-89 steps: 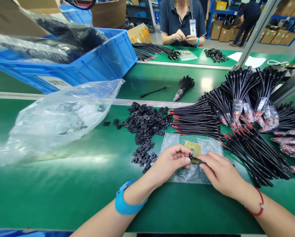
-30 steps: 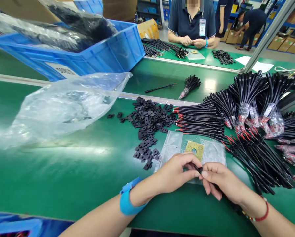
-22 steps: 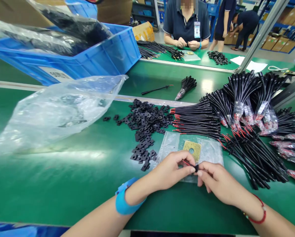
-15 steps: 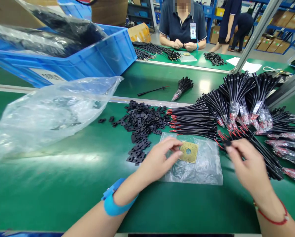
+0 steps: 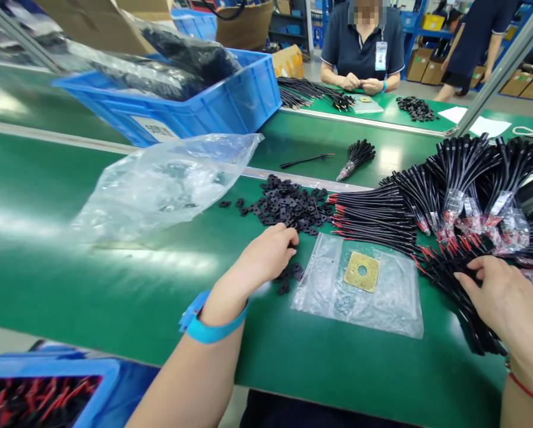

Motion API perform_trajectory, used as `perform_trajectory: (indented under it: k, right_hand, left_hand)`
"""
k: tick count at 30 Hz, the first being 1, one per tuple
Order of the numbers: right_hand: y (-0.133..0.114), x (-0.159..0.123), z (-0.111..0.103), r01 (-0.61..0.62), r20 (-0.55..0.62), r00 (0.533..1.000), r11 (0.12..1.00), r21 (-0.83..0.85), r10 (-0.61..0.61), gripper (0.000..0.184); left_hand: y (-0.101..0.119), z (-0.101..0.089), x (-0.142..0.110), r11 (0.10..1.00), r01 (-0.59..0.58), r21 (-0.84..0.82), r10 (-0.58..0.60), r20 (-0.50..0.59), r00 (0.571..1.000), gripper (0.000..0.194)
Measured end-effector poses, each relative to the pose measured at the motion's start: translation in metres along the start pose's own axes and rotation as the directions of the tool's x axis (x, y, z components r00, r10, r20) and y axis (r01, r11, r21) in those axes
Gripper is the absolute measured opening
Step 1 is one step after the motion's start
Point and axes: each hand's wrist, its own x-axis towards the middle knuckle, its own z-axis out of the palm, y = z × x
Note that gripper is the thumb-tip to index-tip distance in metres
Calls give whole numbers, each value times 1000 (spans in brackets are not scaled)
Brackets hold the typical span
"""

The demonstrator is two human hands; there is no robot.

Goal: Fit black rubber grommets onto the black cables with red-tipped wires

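Observation:
My left hand [image 5: 266, 255] reaches down to the near edge of a heap of small black flat pieces [image 5: 293, 205], fingers curled with their tips among the pieces; what they pinch is hidden. It wears a blue wrist strap [image 5: 208, 324]. My right hand [image 5: 498, 294] lies palm down, fingers stretched, on a loose pile of black cables with red wire ends [image 5: 444, 270]. Between the hands lies a clear plastic sheet [image 5: 359, 303] with a yellow square plate [image 5: 361, 271] on it.
A crumpled clear bag [image 5: 168, 184] lies left on the green belt. A blue bin [image 5: 195, 110] with bagged black parts stands behind it. Bundled cables [image 5: 466, 172] fill the right. A person [image 5: 364, 53] works opposite. Another blue bin [image 5: 47, 386] sits at lower left.
My hands have parted: the left went left from the yellow plate to the black pieces, the right carried the cable to the pile on the right and now lies on it.

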Motion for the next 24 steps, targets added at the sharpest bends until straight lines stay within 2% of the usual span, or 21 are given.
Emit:
perform_trajectory:
  k: [4,6,8,10,11,13,15,16,21,24]
  right_hand:
    - [-9,3,-5,-58,-79,995,998,24,60,29]
    - [-22,8,-12,-85,-143,984,985,150,106,30]
    - [-42,16,-21,-24,-147,986,939,342,79,31]
    - [-67,26,-29,129,-106,990,867,482,-88,27]
    - [-80,32,-32,221,-77,975,842,493,-211,24]
    - [-107,44,-32,393,-33,904,800,453,-426,19]
    - [-130,57,-26,476,24,852,793,381,-523,17]
    - [-139,63,-21,491,48,842,801,344,-537,17]
    - [-163,85,2,468,74,855,824,319,-514,13]
    - [-160,89,-2,444,61,866,818,365,-496,11]
  left_hand:
    - [1,3,-2,997,47,67,-45,-31,999,15]
    - [3,4,-1,996,38,75,-36,-25,999,14]
    - [4,3,0,997,3,73,-1,-37,999,10]
    - [5,0,0,999,-44,31,47,-98,994,8]
    - [5,-2,1,998,-60,-18,57,-147,987,8]
    - [7,-6,1,980,-77,-184,32,-236,971,7]
    - [11,-8,1,917,-105,-384,-7,-279,960,5]
    - [14,-8,1,874,-125,-469,-18,-288,958,5]
    - [22,3,7,693,-197,-694,-10,-283,959,12]
    - [23,9,11,607,-189,-772,-49,-274,960,12]
